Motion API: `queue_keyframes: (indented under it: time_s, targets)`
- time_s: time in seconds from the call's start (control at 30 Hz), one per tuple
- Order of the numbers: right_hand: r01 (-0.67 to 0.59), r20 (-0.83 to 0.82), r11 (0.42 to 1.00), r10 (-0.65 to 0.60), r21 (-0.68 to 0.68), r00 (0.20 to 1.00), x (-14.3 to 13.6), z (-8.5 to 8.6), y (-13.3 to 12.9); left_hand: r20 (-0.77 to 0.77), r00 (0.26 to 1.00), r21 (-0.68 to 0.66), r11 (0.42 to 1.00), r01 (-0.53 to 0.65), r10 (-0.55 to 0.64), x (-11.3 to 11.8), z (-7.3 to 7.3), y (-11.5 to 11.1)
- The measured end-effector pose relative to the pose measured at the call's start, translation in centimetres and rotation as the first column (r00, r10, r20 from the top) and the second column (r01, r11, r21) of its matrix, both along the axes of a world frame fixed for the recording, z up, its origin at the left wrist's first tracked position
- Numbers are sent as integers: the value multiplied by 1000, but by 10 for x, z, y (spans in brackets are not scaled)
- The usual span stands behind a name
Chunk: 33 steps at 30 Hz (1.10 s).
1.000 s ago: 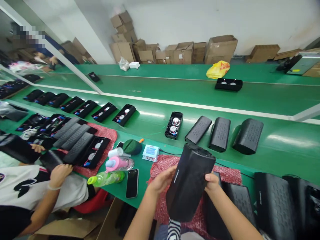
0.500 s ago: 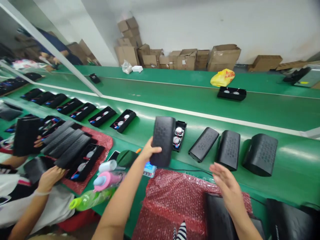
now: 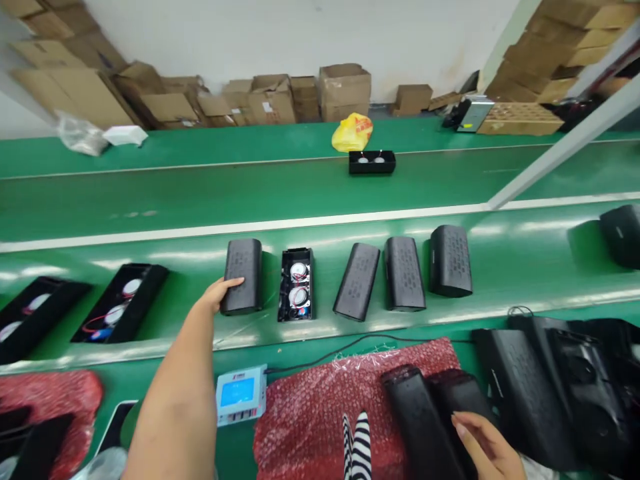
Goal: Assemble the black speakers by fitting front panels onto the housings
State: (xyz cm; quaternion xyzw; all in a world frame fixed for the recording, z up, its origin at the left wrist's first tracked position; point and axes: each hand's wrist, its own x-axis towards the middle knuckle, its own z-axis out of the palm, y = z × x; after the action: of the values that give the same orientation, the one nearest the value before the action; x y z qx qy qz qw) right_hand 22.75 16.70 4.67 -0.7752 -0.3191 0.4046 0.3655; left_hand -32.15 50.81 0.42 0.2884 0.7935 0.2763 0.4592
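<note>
My left hand (image 3: pixel 226 291) is closed round the left side of a black speaker housing (image 3: pixel 244 275), which stands on the green belt. Just right of it lies an open black case (image 3: pixel 296 285) showing two round silver drivers and thin wires. My right hand (image 3: pixel 483 440) is low on the right, its fingers apart beside a dark housing (image 3: pixel 461 395) and touching or nearly touching it. Another black housing (image 3: pixel 423 420) lies next to that one on red bubble wrap (image 3: pixel 320 410). Further along the belt are three perforated black housings (image 3: pixel 358 280).
A small device with a blue screen (image 3: pixel 238 395) sits left of the bubble wrap, its cable running right. Open cases (image 3: pixel 120 303) lie on the belt at left. More black parts (image 3: pixel 520 387) crowd the right. A white post (image 3: pixel 565 143) slants across the upper right.
The view has turned right. My left hand has brought the housing down onto the belt, left of the open case. My right hand has dropped to the housings on the bubble wrap.
</note>
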Motion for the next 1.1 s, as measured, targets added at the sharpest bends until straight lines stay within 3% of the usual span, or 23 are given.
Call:
queue_keyframes:
  time_s: [0.07, 0.13, 0.2, 0.27, 0.3, 0.4, 0.47, 0.57, 0.63, 0.73, 0.83, 0.93, 1.0, 1.1]
  targets:
    - [-60, 54, 998, 59, 29, 997, -4, 1, -2, -159, 987, 19, 1000, 12, -9, 6, 10, 0]
    - [-150, 98, 986, 144, 66, 985, -10, 1, -3, -305, 952, 94, 994, 47, -16, 30, 20, -9]
    - [-237, 153, 964, 217, 123, 964, -16, 4, -5, -419, 905, 173, 972, 158, -73, 73, 23, -24]
    - [-310, 222, 930, 266, 198, 938, -21, 10, -8, -606, 758, 135, 908, 396, -240, 128, 19, -41]
    - [-343, 257, 909, 282, 237, 924, -23, 14, -11, -625, 724, 38, 915, 403, -293, 155, 16, -47]
    - [-442, 349, 841, 331, 312, 877, -20, 25, -25, -555, 745, -205, 929, 309, -370, 217, 12, -53]
    - [-486, 395, 815, 353, 315, 848, -14, 29, -38, -536, 768, -222, 937, 271, -349, 233, 21, -51]
    - [-488, 427, 823, 345, 291, 836, -1, 34, -58, -509, 799, -175, 947, 268, -320, 231, 44, -63]
    - [-477, 426, 836, 340, 273, 839, 5, 36, -68, -478, 830, -102, 957, 271, -287, 224, 58, -97]
    - [-505, 420, 823, 375, 260, 826, 7, 31, -75, -459, 859, 51, 958, 282, -228, 228, 67, -186]
    - [-560, 474, 791, 406, 246, 782, 6, 17, -77, -466, 862, 107, 954, 280, -201, 252, 57, -292]
    - [-554, 578, 807, 358, 202, 733, 22, 7, -72, -470, 856, -3, 970, 244, -217, 282, 37, -376]
    - [-453, 669, 871, 222, 191, 709, 49, 8, -63, -526, 814, -65, 966, 251, -247, 298, 23, -410]
    - [-100, 793, 981, -74, 167, 605, 107, 20, -44, -639, 710, -160, 953, 256, -298, 313, 9, -429]
